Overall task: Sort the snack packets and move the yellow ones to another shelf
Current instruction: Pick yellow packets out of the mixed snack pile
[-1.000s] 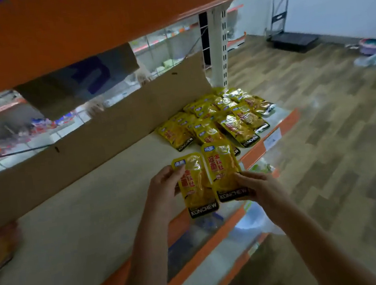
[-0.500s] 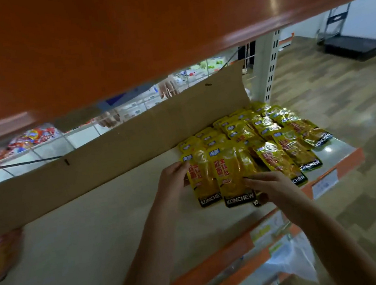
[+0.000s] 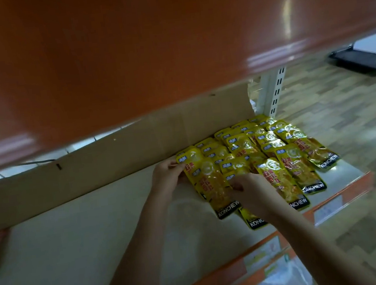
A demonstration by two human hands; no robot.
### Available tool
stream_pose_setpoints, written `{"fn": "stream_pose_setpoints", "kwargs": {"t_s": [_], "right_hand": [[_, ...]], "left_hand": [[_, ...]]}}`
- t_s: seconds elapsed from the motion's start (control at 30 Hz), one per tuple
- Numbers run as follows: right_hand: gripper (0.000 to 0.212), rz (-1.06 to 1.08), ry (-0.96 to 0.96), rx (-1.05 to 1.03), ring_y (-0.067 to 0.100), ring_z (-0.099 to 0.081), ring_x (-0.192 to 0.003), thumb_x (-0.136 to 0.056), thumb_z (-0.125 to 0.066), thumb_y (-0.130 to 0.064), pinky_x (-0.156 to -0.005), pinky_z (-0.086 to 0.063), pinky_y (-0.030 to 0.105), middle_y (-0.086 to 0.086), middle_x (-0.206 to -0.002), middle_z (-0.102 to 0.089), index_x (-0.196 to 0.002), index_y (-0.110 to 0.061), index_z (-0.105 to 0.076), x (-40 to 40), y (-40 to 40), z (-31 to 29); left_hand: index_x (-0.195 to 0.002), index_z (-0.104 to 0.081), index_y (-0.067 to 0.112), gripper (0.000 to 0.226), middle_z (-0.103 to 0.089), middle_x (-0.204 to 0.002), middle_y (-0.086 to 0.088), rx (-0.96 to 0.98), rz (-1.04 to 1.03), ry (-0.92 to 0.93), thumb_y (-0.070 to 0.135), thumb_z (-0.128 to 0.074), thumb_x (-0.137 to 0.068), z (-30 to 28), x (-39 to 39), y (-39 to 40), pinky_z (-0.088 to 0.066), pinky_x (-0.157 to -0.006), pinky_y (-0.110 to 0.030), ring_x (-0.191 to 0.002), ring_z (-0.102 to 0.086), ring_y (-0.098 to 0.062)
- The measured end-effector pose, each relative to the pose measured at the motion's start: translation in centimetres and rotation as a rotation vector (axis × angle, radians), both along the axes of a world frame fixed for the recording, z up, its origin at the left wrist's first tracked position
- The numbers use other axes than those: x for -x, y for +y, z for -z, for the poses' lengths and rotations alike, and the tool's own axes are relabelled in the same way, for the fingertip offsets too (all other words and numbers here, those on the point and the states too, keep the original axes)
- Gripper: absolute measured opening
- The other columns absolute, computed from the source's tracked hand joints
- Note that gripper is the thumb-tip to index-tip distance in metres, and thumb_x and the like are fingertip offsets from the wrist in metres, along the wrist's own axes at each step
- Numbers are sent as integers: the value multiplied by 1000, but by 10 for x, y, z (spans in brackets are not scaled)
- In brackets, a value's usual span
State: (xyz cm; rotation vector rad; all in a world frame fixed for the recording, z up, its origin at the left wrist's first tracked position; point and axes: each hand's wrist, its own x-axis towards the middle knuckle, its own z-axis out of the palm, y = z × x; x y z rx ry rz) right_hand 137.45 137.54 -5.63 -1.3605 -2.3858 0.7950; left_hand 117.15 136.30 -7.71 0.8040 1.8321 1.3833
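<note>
Where hands (image 3: 210,179) meet, yellow packets (image 3: 213,186).

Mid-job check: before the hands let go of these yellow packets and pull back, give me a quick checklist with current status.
1. Packets resting flat on shelf: cannot tell; the two packets are at the group's left end, contact underneath hidden.
2. Left hand on the rear packet's top corner: ok.
3. Right hand over the packets' lower part: ok, grip hidden.
4. Aligned with yellow group: not ok, they overlap neighbours askew.
5. Cardboard backing upright behind: ok.
6. Front packet inside the shelf edge: ok, close.
</note>
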Motion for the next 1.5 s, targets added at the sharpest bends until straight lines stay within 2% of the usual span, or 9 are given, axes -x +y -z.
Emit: {"fn": "stream_pose_setpoints", "kwargs": {"t_s": [0.1,0.17,0.3,0.47,0.7,0.87,1.13,1.4,1.5], "right_hand": [[28,7,-28,-41,14,-43,-58,-89,-58,-19,-52,-32,26,-1,-64,-49,-62,-16,-49,6,-2,0],[12,24,-36,-67,23,-58,-77,-89,-58,-19,-65,-45,31,6,-85,-64,-90,-9,-65,9,-4,-1],[24,58,-9,-67,28,-63,-92,-89,-58,-15,-80,-52,40,12,-103,-67,-109,-4,-65,13,-3,1],[23,94,-9,-83,28,-62,-91,-89,-58,-14,-78,-53,37,13,-104,-65,-109,-4,-63,16,-3,6],[25,100,-63,-151,24,-56,-95,-91,-56,-17,-74,-43,29,7,-106,-59,-114,-10,-58,23,-4,9],[19,116,-78,-164,25,-56,-88,-91,-54,-13,-70,-43,31,8,-101,-59,-109,-7,-59,25,-6,12],[15,111,-126,-174,21,-52,-83,-93,-50,-13,-65,-35,25,8,-103,-57,-104,-7,-57,29,-6,12],[16,116,-191,-197,26,-60,-94,-95,-45,-10,-64,-37,27,7,-110,-55,-107,-8,-55,32,-14,8],[18,101,-270,-267,23,-60,-93,-96,-42,-11,-57,-35,25,4,-110,-54,-110,-10,-53,33,-19,4]], "left_hand": [[-92,-68,13,7,-65,-77,4,41,20,87,14,-65,-86,7,3,3,-44,-61,-19,-72,-62,-12],[-91,-67,16,6,-66,-80,4,59,40,127,16,-67,-85,9,5,4,-44,-71,-26,-79,-62,-15],[-107,-62,15,24,-65,-91,4,82,45,179,19,-69,-84,9,7,5,-43,-70,-23,-86,-60,-12],[-109,-63,18,27,-67,-98,0,129,43,271,25,-70,-83,8,11,6,-42,-73,-26,-90,-62,-15],[-100,-64,19,17,-67,-95,1,114,65,338,24,-68,-85,7,10,8,-39,-63,-20,-83,-60,-14],[-93,-62,22,11,-69,-98,0,87,52,332,23,-68,-84,10,11,8,-41,-71,-25,-91,-63,-16],[-99,-62,18,14,-64,-90,6,71,51,317,23,-66,-86,11,8,6,-39,-64,-18,-84,-58,-8],[-94,-62,22,12,-67,-98,2,65,40,270,25,-69,-84,14,8,7,-48,-83,-31,-89,-62,-15],[-95,-63,22,13,-67,-100,1,69,41,279,25,-70,-84,15,7,8,-49,-85,-33,-90,-63,-16]]}}
